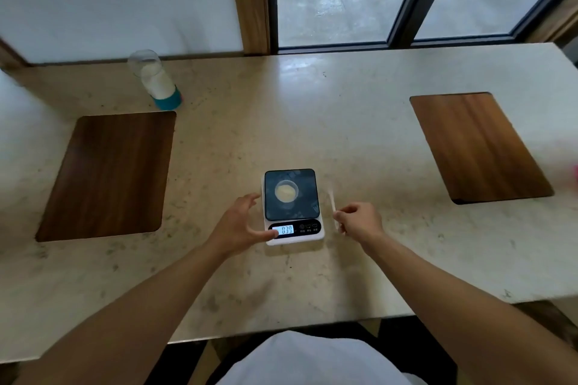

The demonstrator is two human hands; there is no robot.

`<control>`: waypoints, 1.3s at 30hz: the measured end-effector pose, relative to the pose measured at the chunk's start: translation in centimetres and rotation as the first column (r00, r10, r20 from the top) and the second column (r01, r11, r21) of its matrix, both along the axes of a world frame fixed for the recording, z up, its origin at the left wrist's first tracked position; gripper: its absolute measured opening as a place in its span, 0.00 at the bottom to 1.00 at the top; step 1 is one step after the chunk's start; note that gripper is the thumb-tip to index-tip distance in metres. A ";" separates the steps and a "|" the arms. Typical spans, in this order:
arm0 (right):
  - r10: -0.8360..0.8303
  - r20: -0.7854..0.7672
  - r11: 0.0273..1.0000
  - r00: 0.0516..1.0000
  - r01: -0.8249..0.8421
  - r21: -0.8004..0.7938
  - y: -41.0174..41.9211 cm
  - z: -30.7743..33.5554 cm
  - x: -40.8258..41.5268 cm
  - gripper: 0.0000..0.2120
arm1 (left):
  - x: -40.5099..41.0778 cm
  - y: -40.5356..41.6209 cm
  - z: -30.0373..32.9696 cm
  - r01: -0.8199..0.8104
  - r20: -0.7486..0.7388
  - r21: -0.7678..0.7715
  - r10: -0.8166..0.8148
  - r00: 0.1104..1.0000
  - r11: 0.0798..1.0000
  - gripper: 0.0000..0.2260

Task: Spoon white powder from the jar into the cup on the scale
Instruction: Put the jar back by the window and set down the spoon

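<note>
Left hand (242,225) spread, thumb touching scale (292,206); right hand (359,219) pinches spoon (333,205).

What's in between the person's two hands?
The scale, with the cup on it, sits between the left hand and the right hand, seen in the head view.

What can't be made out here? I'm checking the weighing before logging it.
Head view only:
- Scale display: digits too small and glary to read; the left hand thumb covers its left edge.
- Spoon in the right hand: motion-blurred, bowl contents unclear.
- Jar: blurred; whether it has a lid is unclear.
- Pink object: cut off by the right edge.
</note>
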State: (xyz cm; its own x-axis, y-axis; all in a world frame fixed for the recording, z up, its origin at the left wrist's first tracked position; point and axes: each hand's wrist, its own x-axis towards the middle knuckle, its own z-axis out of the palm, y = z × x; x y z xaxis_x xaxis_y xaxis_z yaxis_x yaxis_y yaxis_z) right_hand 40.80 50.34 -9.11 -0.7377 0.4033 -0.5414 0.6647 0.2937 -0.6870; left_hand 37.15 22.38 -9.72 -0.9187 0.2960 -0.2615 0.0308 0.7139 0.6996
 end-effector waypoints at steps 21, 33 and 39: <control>0.056 0.124 0.994 0.991 -0.067 0.087 -0.9 -1.6 1.2 0.06 | 2.3 -0.5 -0.5 -0.016 0.057 -0.054 0.019 0.998 0.998 0.44; 0.062 0.121 0.987 0.991 -0.079 0.140 -1.1 -1.6 1.4 0.09 | 2.6 0.0 -0.4 -0.025 0.061 -0.096 0.031 0.998 0.995 0.40; 0.061 0.108 0.988 0.992 -0.075 0.136 -1.1 -1.7 1.5 0.05 | 2.6 0.3 -0.6 -0.032 0.073 -0.115 0.041 0.996 0.993 0.40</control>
State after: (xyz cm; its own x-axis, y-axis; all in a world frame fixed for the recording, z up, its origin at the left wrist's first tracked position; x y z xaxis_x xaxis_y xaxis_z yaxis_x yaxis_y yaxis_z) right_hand 42.27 49.19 -10.77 -0.7090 0.4312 -0.5581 0.7052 0.4293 -0.5642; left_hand 39.77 22.63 -10.29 -0.9047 0.2273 -0.3602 -0.0463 0.7883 0.6136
